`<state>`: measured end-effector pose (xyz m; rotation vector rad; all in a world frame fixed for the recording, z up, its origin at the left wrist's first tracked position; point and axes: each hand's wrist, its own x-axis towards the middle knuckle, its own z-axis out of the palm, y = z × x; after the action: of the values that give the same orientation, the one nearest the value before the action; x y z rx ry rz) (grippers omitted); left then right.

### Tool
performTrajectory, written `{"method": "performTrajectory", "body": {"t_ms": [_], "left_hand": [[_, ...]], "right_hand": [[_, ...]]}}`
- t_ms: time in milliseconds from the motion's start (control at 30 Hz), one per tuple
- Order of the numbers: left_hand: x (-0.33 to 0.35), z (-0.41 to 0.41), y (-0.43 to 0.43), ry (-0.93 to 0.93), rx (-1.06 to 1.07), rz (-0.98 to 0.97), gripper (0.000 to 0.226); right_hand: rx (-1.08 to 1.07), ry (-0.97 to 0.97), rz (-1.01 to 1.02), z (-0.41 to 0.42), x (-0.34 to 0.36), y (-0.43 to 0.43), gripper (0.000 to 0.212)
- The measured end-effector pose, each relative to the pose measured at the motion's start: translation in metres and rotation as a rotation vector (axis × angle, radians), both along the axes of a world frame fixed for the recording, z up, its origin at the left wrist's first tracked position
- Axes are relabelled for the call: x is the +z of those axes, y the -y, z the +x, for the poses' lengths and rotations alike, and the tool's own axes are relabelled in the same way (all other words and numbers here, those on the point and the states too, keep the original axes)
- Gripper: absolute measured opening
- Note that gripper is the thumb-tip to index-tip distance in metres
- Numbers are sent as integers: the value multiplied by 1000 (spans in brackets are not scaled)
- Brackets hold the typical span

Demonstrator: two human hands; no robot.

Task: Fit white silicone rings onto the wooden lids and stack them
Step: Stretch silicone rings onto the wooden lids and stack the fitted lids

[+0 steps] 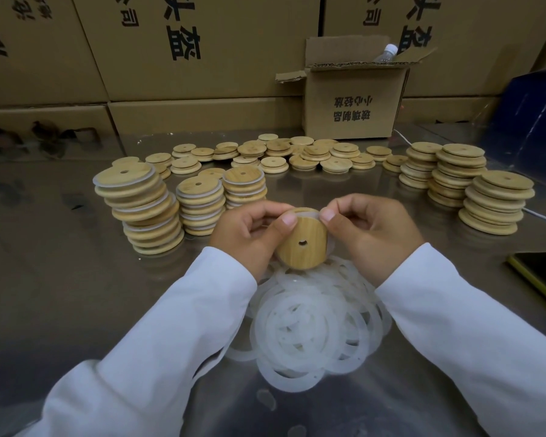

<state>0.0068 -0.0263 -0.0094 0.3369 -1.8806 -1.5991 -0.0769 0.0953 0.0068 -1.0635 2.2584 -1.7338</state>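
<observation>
Both hands, left [249, 228] and right [369, 228], pinch one wooden lid [303, 241] by its rim, stretching a white ring [306, 211] along its far edge, above the ring pile [312, 329]. Ringed stacks [145, 209] stand left; bare surface [60, 263] lies beyond them.

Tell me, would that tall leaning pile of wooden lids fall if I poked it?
Probably. The leaning pile tilts with lids offset, so a poke would likely topple it. The lids are round discs on a smooth metal table, so some might slide or roll.
</observation>
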Motion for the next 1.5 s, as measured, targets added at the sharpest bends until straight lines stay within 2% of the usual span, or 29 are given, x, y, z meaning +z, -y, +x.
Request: {"method": "performTrajectory", "body": {"t_ms": [233,500,633,800,833,933,1000,1500], "left_hand": [[4,1,3,0,19,38,15],[3,2,3,-112,40,-104,22],[0,1,5,-108,34,-67,21],[-3,0,7,-116,40,-59,22],[-3,0,8,-116,39,-66,22],[-3,0,9,-116,51,-68,25],[-3,0,11,-116,66,-56,27],[-1,0,9,-57,138,-52,18]], "right_hand": [[-23,-31,20,1,0,1,19],[-62,-83,-91,5,3,-2,17],[86,39,-115,6,8,-3,13],[186,370,-23,-3,11,-7,11],[178,359,-8,-4,11,-8,10],[129,137,84,-5,8,-9,9],[101,65,134,-4,6,-9,11],[-39,-75,176,-2,-2,-3,14]]}}
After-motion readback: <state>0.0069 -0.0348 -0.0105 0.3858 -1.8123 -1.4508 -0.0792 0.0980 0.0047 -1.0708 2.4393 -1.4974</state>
